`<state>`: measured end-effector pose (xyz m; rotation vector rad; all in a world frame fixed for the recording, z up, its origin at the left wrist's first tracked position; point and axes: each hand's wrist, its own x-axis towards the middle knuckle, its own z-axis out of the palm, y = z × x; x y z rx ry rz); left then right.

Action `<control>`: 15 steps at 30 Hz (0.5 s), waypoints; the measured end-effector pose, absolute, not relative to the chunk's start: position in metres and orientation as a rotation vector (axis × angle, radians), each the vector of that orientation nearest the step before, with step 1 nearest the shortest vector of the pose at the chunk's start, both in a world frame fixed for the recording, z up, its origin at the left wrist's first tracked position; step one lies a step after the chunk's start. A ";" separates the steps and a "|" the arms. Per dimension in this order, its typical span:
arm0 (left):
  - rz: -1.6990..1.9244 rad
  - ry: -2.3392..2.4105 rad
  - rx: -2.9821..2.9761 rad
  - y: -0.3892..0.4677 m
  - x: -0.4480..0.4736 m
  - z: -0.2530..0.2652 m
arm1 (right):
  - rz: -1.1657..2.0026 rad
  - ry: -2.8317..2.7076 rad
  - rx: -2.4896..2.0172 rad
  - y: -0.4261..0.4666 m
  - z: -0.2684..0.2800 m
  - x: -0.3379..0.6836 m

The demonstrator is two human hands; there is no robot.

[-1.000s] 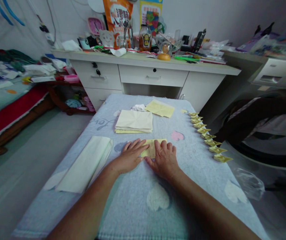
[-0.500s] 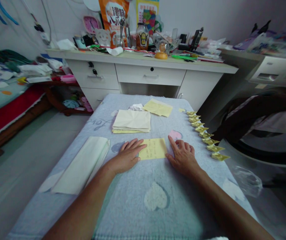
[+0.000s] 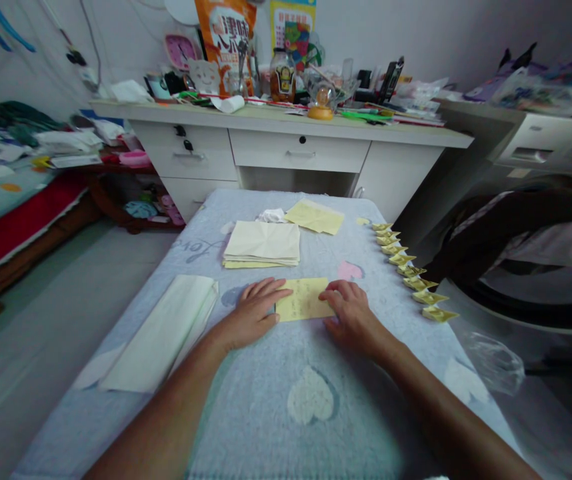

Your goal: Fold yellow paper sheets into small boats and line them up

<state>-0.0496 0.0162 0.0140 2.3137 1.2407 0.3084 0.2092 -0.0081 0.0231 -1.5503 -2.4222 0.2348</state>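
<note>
A folded yellow paper (image 3: pixel 303 301) with faint writing lies flat on the cloth-covered table. My left hand (image 3: pixel 256 310) rests over its left end, open, fingers stretched out with the tips on the paper. At the other end is my right hand (image 3: pixel 353 317); its index finger bends onto the paper near the right edge. The right thumb stays apart from that finger, close to the lower right corner. Behind the paper sits a stack of cream and yellow sheets (image 3: pixel 262 241).
Several folded yellow paper boats (image 3: pixel 411 270) line the table's right side. A folded whitish cloth or paper (image 3: pixel 166 333) lies at left. More yellow sheets (image 3: pixel 316 217) and a crumpled white tissue (image 3: pixel 272 215) are farther back. A cluttered white desk (image 3: pixel 301 150) stands beyond the table.
My right hand has moved left, from beside the paper onto its right end, and its index finger has bent. The left hand has stayed in place.
</note>
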 end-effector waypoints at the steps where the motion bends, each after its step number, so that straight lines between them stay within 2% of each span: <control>1: 0.381 1.245 2.293 0.017 -0.049 0.013 | 0.248 -2.456 -1.495 -0.008 0.022 0.206; 6: 0.799 1.295 2.155 0.017 -0.039 0.006 | 0.218 -2.457 -1.368 -0.011 0.016 0.200; 15: 1.036 1.365 2.237 -0.002 -0.027 0.021 | 0.010 -2.259 -1.367 -0.014 0.013 0.199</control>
